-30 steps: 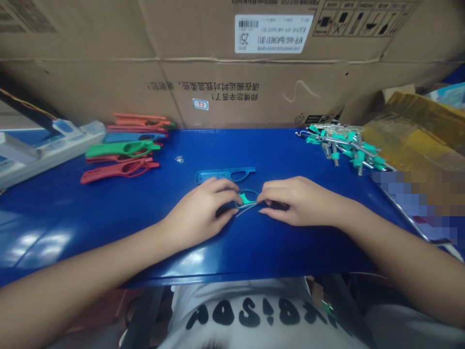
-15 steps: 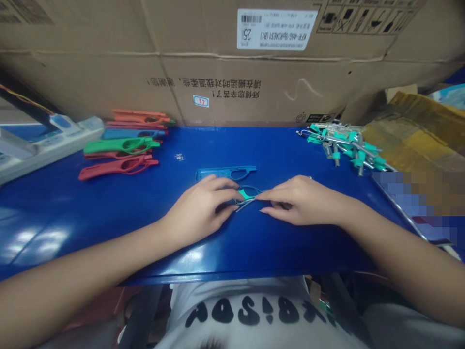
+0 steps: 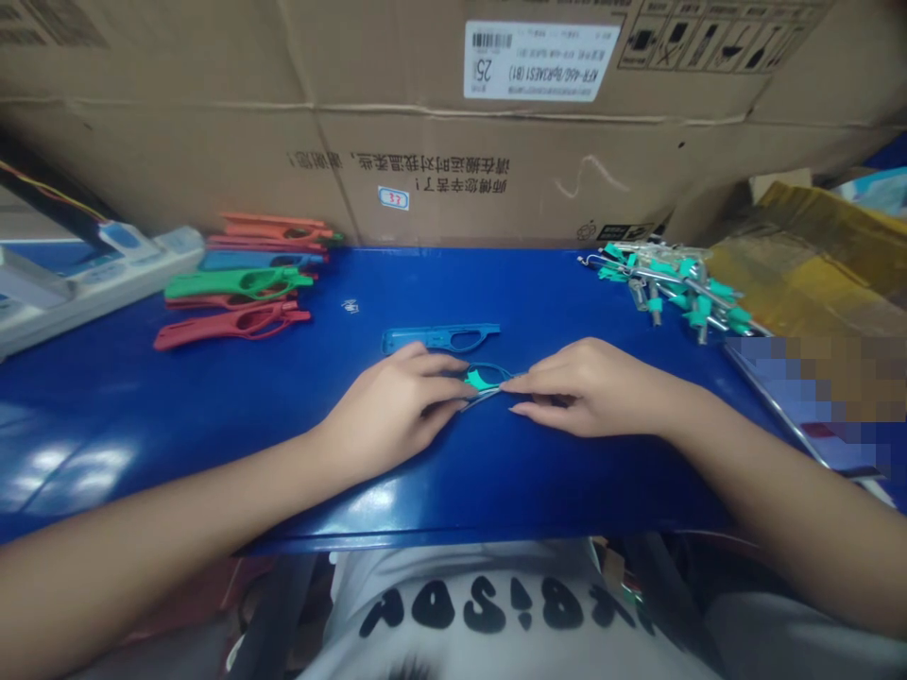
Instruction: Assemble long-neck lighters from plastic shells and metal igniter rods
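A blue lighter casing half point(image 3: 504, 369) with a green trigger piece point(image 3: 480, 381) set in it lies low over the table, mostly covered by my fingers. My left hand point(image 3: 401, 397) is closed around its left part, thumb in front and fingers behind. At the right end, the fingertips of my right hand point(image 3: 591, 389) pinch at the casing beside the green piece. A thin grey strip, perhaps a tube or wire, shows under the fingertips. Just behind my hands rests another blue casing half point(image 3: 418, 337), its hollow inner side up.
Red, green, blue and orange lighter casings point(image 3: 237, 326) are stacked at the left, near a white power strip point(image 3: 134, 274). At the right lie several metal lighter rods with green triggers point(image 3: 698, 293), next to a taped carton point(image 3: 822, 236). A large cardboard box point(image 3: 425, 142) walls off the back of the blue table point(image 3: 283, 387).
My right hand has shifted very slightly at the casing's right end. My left hand keeps its hold, and the other things stay in place.
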`<state>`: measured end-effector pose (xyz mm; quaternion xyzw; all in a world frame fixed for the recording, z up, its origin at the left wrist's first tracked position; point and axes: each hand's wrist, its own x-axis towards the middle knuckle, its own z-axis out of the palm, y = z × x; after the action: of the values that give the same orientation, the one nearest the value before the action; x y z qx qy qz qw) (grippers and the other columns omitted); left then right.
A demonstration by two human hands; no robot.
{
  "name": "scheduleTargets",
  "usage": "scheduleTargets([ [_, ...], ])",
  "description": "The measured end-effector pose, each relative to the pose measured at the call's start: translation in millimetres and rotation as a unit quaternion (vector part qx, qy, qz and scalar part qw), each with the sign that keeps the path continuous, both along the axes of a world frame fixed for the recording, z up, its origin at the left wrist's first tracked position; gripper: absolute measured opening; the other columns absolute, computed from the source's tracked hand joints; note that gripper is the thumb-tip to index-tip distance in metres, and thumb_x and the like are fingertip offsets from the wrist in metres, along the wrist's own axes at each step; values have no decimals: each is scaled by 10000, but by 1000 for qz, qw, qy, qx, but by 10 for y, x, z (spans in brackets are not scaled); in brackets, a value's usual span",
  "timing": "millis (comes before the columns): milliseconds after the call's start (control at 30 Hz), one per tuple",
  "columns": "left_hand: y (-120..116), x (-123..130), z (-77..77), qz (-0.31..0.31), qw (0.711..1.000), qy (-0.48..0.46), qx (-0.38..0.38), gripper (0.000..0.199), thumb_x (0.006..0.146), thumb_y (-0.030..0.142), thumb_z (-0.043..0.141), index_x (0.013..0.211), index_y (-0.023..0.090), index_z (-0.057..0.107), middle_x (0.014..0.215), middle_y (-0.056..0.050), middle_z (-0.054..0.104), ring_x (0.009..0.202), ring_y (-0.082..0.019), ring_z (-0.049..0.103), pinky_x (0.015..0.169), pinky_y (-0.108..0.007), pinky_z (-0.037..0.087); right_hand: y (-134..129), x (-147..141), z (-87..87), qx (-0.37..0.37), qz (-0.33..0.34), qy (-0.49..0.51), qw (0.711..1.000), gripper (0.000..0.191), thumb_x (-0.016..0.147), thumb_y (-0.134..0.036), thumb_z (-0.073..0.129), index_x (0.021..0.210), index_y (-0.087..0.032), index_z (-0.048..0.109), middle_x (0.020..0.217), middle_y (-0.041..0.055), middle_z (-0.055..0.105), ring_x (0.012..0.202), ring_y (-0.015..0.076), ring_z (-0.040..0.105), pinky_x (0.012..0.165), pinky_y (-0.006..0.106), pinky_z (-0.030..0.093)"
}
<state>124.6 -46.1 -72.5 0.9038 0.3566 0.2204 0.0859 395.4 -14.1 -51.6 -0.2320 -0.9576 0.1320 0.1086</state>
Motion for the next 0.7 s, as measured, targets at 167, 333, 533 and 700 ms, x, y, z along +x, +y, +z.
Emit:
scheduleTargets([
  [167, 7, 1, -16, -5, 1000, -9, 14, 190, 949, 228, 625, 1033, 245, 794, 1185, -74, 738, 991, -266, 664, 844, -431, 560, 1, 2, 3, -24, 0, 1, 1000, 300, 955, -291, 619, 1201, -168, 741, 790, 33, 768, 668, 147, 686, 617, 255, 436],
  [333, 9, 1, -26, -3, 1000, -6, 25, 193, 951, 230, 620, 997, 247, 807, 1195, -75, 740, 949, -267, 654, 798, -427, 562, -17, 1, 21, -31, -1, 0, 1000, 312, 958, -298, 613, 1211, -165, 737, 768, 33, 761, 641, 139, 668, 609, 254, 424],
  [533, 7, 5, -28, -4, 1000, 1, 30, 201, 949, 231, 620, 1011, 258, 809, 1198, -68, 745, 897, -252, 634, 765, -406, 560, -35, -11, 37, -57, -1, -14, 998, 350, 960, -313, 608, 1267, -178, 707, 762, 24, 756, 631, 133, 659, 590, 250, 401],
  [700, -19, 10, -31, 3, 999, 1, 40, 205, 946, 226, 620, 1008, 268, 811, 1199, -61, 744, 873, -242, 624, 745, -395, 556, -50, -41, 54, -89, -7, -8, 996, 349, 949, -314, 622, 1253, -165, 706, 654, -16, 697, 525, 98, 563, 560, 236, 370],
])
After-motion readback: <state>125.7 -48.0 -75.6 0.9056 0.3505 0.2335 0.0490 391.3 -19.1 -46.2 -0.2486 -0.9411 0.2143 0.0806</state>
